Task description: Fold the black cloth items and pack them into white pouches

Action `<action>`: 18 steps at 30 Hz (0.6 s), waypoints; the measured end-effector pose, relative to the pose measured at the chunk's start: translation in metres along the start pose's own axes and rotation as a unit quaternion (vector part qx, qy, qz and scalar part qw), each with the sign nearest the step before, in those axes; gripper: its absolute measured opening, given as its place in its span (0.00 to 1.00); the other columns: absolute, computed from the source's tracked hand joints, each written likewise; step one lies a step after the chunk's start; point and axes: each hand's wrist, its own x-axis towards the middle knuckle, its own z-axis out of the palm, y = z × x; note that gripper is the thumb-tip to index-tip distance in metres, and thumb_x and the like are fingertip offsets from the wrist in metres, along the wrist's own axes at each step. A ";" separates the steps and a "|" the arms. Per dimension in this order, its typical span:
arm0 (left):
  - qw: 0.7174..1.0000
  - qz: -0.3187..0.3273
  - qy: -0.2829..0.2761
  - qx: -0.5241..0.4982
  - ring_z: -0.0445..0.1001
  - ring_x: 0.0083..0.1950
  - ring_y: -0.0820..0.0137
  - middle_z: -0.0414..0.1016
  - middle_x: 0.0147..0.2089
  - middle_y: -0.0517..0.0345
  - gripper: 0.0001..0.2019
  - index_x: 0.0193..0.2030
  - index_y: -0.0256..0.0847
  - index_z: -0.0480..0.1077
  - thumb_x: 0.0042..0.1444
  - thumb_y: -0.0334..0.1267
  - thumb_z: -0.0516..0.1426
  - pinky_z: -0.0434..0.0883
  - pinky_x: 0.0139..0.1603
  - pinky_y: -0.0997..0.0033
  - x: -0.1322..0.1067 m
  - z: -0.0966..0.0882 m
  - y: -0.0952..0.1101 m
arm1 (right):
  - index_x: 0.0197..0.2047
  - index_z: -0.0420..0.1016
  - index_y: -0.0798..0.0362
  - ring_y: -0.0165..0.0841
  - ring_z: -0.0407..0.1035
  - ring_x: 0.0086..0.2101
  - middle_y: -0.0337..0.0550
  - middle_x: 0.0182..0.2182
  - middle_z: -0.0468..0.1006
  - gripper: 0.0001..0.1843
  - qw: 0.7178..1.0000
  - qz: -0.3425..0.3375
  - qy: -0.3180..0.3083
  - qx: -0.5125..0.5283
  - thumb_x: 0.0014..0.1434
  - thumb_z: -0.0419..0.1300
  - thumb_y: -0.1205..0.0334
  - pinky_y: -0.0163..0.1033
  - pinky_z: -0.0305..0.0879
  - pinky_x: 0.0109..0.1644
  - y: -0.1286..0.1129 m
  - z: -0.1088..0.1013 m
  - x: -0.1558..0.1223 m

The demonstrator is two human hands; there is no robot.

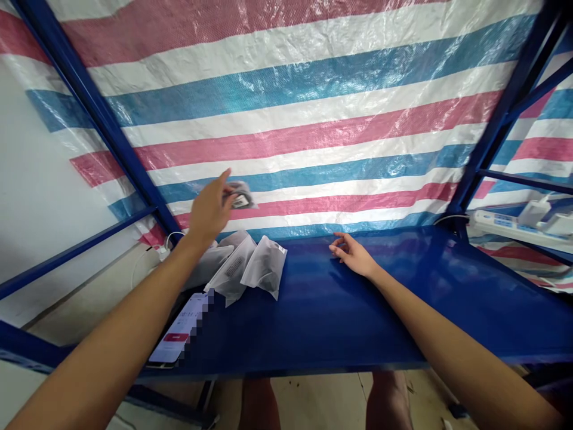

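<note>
Pouch [242,197], frosted, pinched by one edge in the fingers of my left hand [208,212], ten o'clock above the desk [358,310]. I judge it light, limp, slippery; the edge holds best. Right hand [353,254] rests mid-desk, fingers loosely spread.

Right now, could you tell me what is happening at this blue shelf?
A person works bare-handed at a blue metal shelf. The left hand is raised above it, pinching a small frosted pouch with something dark inside. Below it, a few more frosted pouches lie in a loose pile, with a smartphone at the shelf's front edge. The right hand rests open on the bare shelf, holding nothing.
</note>
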 end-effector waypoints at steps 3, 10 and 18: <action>0.988 0.135 0.025 -0.074 0.78 0.59 0.59 0.79 0.60 0.48 0.27 0.79 0.47 0.62 0.76 0.34 0.56 0.80 0.61 0.56 -0.011 0.023 0.069 | 0.70 0.66 0.43 0.45 0.83 0.50 0.50 0.56 0.82 0.38 0.986 0.058 0.002 0.154 0.65 0.70 0.37 0.48 0.84 0.46 -0.014 0.003 -0.003; 0.929 0.181 -0.158 -0.281 0.80 0.61 0.65 0.78 0.61 0.54 0.26 0.76 0.53 0.65 0.77 0.28 0.49 0.78 0.67 0.64 -0.096 0.104 0.184 | 0.53 0.78 0.49 0.45 0.84 0.44 0.49 0.46 0.87 0.24 0.919 0.153 -0.009 0.363 0.66 0.69 0.39 0.50 0.85 0.52 -0.026 -0.010 -0.005; 0.951 -0.008 -0.234 -0.203 0.72 0.71 0.47 0.70 0.71 0.42 0.26 0.74 0.47 0.68 0.71 0.42 0.61 0.71 0.75 0.41 -0.142 0.153 0.141 | 0.45 0.76 0.46 0.50 0.84 0.39 0.50 0.38 0.87 0.21 0.951 0.180 0.095 0.232 0.60 0.74 0.42 0.55 0.86 0.45 -0.003 -0.022 0.008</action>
